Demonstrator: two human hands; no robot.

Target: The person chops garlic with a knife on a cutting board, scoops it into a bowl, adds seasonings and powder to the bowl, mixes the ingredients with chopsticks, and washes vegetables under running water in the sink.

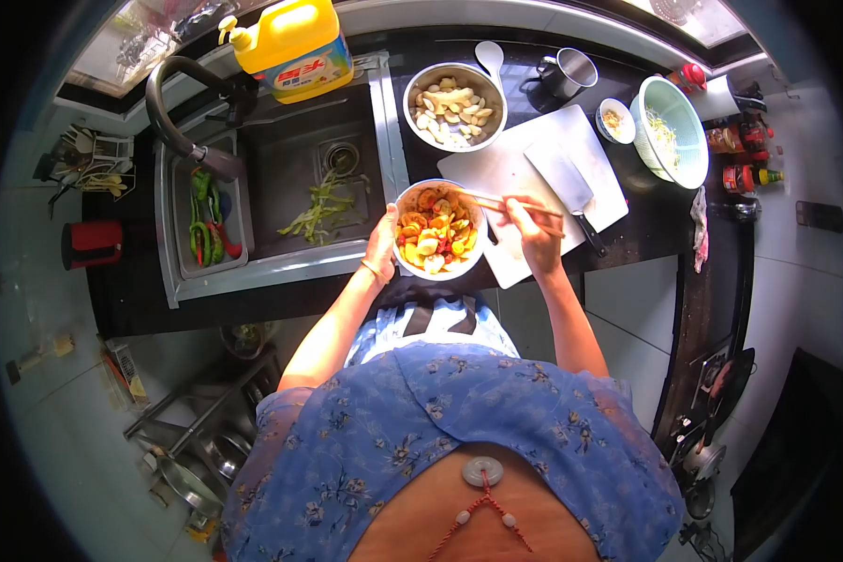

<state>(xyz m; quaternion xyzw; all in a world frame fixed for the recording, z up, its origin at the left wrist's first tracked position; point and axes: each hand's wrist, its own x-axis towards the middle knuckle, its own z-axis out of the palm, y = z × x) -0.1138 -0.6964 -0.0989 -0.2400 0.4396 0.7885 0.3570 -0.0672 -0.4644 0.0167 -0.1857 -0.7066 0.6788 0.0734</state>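
One red container point(96, 244) stood at the left of a dark kitchen counter point(136, 290), at nine o'clock from a white bowl point(440, 275) held before a person in a blue floral top point(347, 421). Nearer on the same line, green and red peppers point(199, 204) lay in a grey basin point(240, 201), with a dark faucet point(217, 163) curving above at ten o'clock and a yellow jug point(295, 47) standing at eleven. Thin green shreds point(318, 211) lay in the sink point(290, 140), just past nine. The person's left hand point(381, 245) gripped the bowl at its nine o'clock side; whether the counter bore any of its weight could not be told. Orange-red coated slices point(431, 245) filled the bowl. A metal pot point(451, 70) of pale cloves point(450, 112) stood at twelve o'clock, a white spoon point(490, 58) just beside its one o'clock edge. The right hand point(536, 234), at three, was closed around wooden chopsticks point(482, 199), whose tips reached the bowl near one o'clock. A broad cleaver point(562, 173) lay on a white cutting board point(609, 197) at two, with a metal mug point(571, 70) beyond at one. A small bowl point(616, 105) and a pale green colander point(688, 112) followed, both at two, and bottles point(742, 178) stood farther right, nearer three.
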